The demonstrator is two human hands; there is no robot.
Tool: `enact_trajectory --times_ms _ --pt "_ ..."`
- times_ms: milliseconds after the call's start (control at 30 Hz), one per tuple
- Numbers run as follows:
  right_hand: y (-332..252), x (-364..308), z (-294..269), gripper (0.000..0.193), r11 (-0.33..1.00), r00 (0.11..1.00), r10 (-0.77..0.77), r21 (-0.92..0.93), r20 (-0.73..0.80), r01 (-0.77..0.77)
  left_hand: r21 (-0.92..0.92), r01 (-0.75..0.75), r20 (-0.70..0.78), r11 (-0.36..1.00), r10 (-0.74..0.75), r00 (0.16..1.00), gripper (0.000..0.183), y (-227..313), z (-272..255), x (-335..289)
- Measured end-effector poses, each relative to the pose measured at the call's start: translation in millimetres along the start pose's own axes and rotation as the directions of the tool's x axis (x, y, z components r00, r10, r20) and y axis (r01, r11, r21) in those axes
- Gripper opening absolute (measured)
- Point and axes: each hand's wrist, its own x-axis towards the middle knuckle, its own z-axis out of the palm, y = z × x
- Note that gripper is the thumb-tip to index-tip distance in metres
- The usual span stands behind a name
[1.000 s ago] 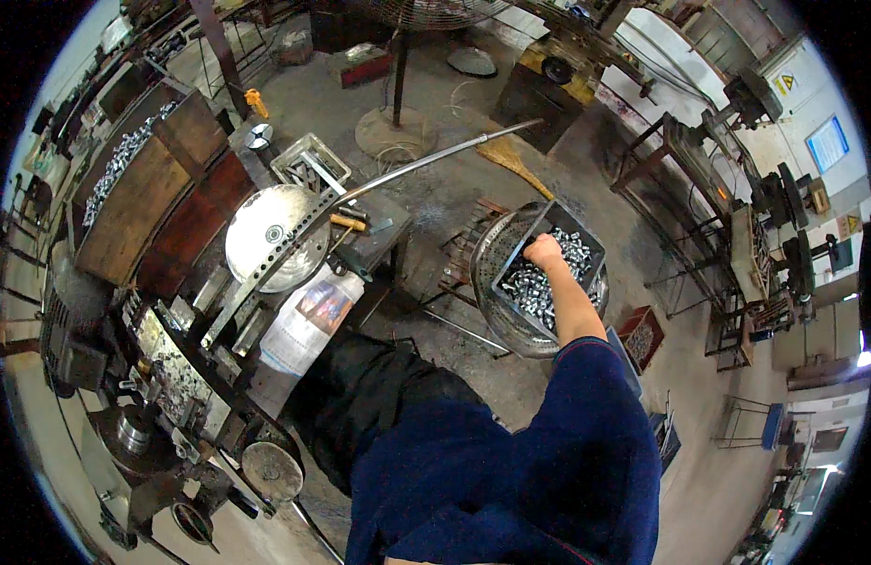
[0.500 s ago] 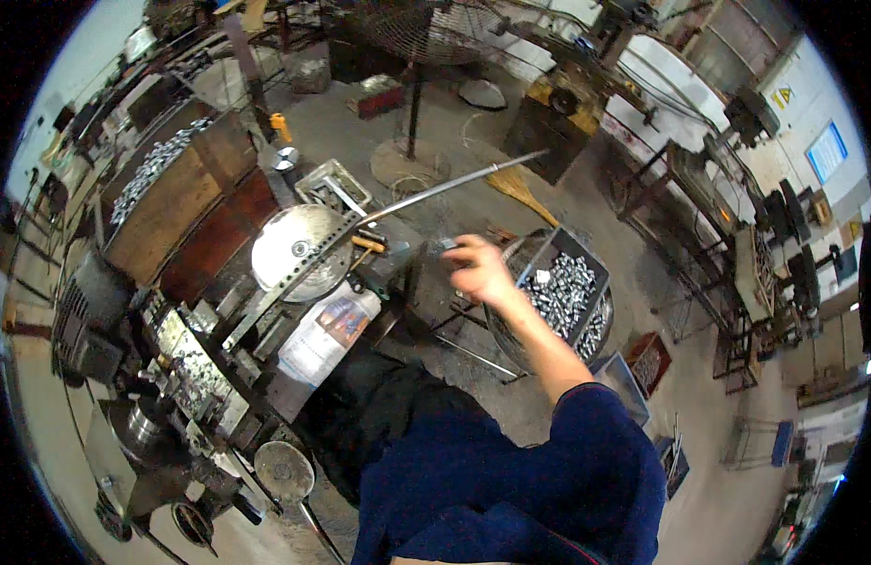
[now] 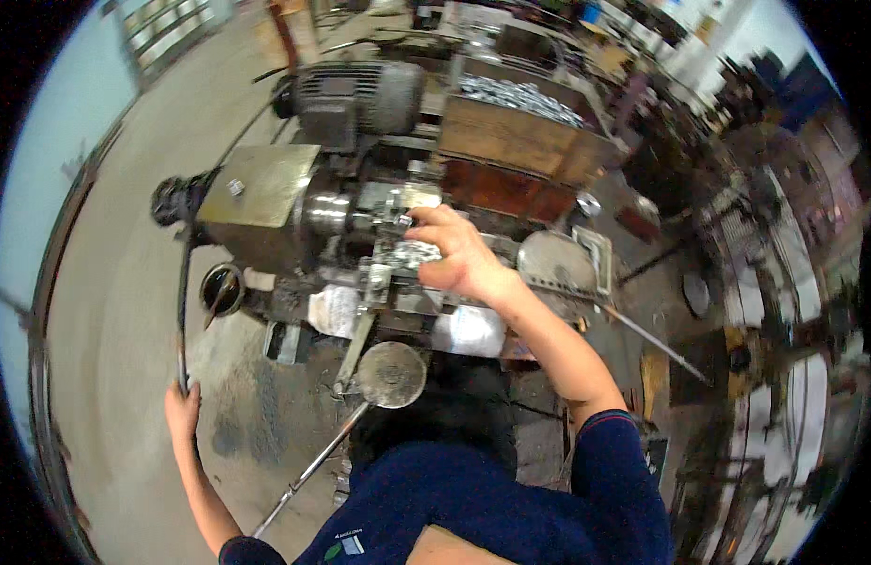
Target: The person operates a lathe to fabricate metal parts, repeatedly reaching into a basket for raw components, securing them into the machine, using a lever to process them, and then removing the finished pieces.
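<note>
In front of me stands a small lathe-like machine (image 3: pixel 257 193) with a shiny round spindle (image 3: pixel 330 213). My left hand (image 3: pixel 181 410), out at the far left, is wrapped around the lower end of a long dark lever (image 3: pixel 183 320) that runs up to the machine. My right hand (image 3: pixel 459 256) is over the tooling just right of the spindle, its fingers bent. At its fingertips is a small shiny metal part (image 3: pixel 404 221), partly hidden by the fingers. Metal chips (image 3: pixel 412 254) lie beneath this hand.
An electric motor (image 3: pixel 360 99) sits behind the spindle. Beyond my right hand is a brown bin (image 3: pixel 511 137) holding many small metal parts. A round disc (image 3: pixel 391 375) on a rod stands before my body. A pale round plate (image 3: pixel 553 262) and a long bar (image 3: pixel 652 341) are at right.
The view has swung left from the box of metal parts to the machine. My right hand has come from beside that box to the spindle. My left hand now shows, on the lever.
</note>
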Motion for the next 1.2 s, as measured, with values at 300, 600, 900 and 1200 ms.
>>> enact_trajectory --times_ms 300,600,900,1200 --pt "-5 92 64 0.028 0.889 0.867 0.191 -0.455 0.461 0.046 0.311 -0.080 -0.101 0.947 0.116 0.988 0.030 10 -3 -11" --pt "12 92 85 0.029 0.937 0.891 0.135 -0.347 0.434 0.027 0.378 -0.081 -0.106 0.922 0.130 0.986 0.029 -7 4 -2" --pt "7 100 86 0.023 0.954 0.925 0.297 -0.030 0.236 -0.298 0.439 -0.060 -0.098 0.896 0.114 0.989 0.027 7 -5 -2" --pt "0 107 90 0.021 0.968 0.957 0.251 -0.033 0.149 -0.249 0.803 -0.057 -0.115 0.593 0.248 0.962 0.009 -71 -85 101"
